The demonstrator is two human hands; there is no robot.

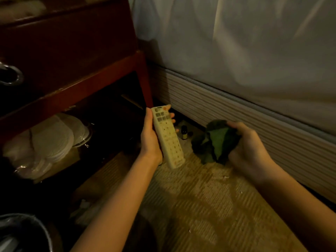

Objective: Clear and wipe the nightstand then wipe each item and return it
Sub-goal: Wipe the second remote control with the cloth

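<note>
Below me the carpet [200,197] fills the lower middle of the frame — a small dark bottle [184,132] stands on it at centre, near the bed base. At left, the nightstand's lower shelf [101,151] carries pale round pads [52,139].

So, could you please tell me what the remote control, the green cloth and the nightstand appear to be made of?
The remote control looks like matte cream plastic with a grid of small buttons. The green cloth appears to be soft fabric, since it bunches in folds. The nightstand seems to be dark reddish wood with a smooth, faintly glossy finish.
</note>
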